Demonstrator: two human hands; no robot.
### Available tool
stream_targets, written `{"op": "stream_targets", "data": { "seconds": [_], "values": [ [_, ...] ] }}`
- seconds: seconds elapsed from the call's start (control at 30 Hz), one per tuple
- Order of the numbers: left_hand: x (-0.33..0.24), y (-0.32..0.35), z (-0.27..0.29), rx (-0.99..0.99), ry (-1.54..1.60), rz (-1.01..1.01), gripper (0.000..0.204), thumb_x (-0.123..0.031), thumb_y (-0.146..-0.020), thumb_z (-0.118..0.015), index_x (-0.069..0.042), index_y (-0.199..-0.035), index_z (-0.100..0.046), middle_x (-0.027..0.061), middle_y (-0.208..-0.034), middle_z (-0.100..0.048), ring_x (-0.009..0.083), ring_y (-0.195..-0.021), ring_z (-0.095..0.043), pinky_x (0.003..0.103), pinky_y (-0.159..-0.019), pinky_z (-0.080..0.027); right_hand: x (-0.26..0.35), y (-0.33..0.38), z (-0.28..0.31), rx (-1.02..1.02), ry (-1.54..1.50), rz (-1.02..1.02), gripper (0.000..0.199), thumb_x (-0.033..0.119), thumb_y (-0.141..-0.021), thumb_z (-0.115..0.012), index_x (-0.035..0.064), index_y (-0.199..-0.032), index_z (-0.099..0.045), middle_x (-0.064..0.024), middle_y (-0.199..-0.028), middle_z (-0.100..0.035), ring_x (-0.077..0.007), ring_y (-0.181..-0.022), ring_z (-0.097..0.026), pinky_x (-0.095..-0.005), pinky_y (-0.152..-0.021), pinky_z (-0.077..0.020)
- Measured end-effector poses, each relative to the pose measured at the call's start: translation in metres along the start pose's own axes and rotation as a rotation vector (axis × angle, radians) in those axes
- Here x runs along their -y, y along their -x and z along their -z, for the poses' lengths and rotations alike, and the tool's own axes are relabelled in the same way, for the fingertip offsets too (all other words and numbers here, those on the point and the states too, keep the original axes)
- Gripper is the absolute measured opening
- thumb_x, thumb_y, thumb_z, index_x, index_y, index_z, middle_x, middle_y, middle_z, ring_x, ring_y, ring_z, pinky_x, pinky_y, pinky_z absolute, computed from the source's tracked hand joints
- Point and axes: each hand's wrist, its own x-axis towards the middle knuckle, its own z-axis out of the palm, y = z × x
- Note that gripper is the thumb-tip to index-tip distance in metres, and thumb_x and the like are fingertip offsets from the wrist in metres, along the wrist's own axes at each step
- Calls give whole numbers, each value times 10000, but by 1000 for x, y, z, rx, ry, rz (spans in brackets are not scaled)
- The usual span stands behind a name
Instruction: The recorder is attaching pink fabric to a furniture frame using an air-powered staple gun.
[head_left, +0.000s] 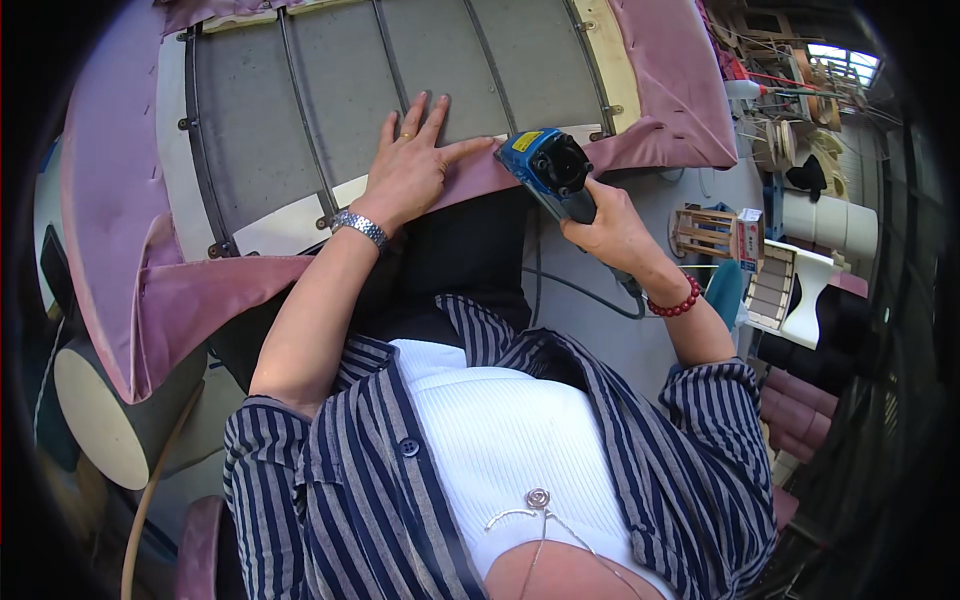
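Observation:
A seat frame turned underside up lies in front of me, with a pale wooden rail (285, 229), dark metal springs (300, 100) running across it and grey sheeting behind them. Pink fabric (225, 297) wraps its sides and hangs loose in folds at the near left corner. My left hand (410, 165) lies flat with fingers spread on the near rail, over the fabric edge. In my right hand (612, 228) is a blue staple gun (548, 165), gripped by its handle. Its nose meets the fabric on the near rail, close to my left index fingertip.
An air hose (590, 290) curves below the gun. To the right stand a small wooden rack (702, 232), a white roll (832, 222) and pink rolls (798, 405). A large drum-shaped piece (95, 415) is at the lower left, beside a tan hose (150, 490).

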Motion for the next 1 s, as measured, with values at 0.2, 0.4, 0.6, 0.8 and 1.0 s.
{"op": "stream_targets", "data": {
  "seconds": [0.2,0.4,0.6,0.8,1.0],
  "values": [
    [2,0,-2,-16,-5,-12,805,51,-780,-481,-462,-1400,-487,131,-1609,-224,314,-1504,-140,552,-1183,-143,14,-4,-6,-73,-5,18,300,101,-757,-660,-23,-1020,-588,-91,-693,-594,-148,-610,-562,-311,-599,-475],
    [3,0,-4,-23,7,-9,802,52,-777,-479,-466,-1388,-503,130,-1606,-233,311,-1504,-144,548,-1184,-144,15,-12,8,36,-6,-67,453,79,-722,-631,-31,-1160,-600,-156,-757,-650,-195,-637,-621,-340,-626,-506],
    [4,0,-6,-45,-19,-10,761,23,-805,-484,-468,-1387,-504,126,-1599,-252,310,-1498,-167,538,-1185,-154,18,-17,15,85,59,-37,436,65,-717,-623,-40,-1140,-609,-147,-755,-653,-184,-634,-618,-340,-609,-503],
    [3,1,-4,-34,-19,-3,701,-16,-851,-495,-468,-1387,-502,123,-1593,-268,310,-1496,-174,533,-1183,-169,17,-16,17,99,19,-69,419,67,-706,-623,-47,-1109,-622,-144,-715,-645,-187,-618,-605,-333,-618,-496],
    [4,0,-7,-43,-10,8,655,-34,-863,-502,-445,-1372,-531,115,-1596,-266,301,-1494,-179,529,-1183,-169,11,-8,4,42,100,161,266,53,-704,-634,-43,-947,-584,-69,-680,-588,-113,-625,-537,-294,-578,-461]
  ]
}}
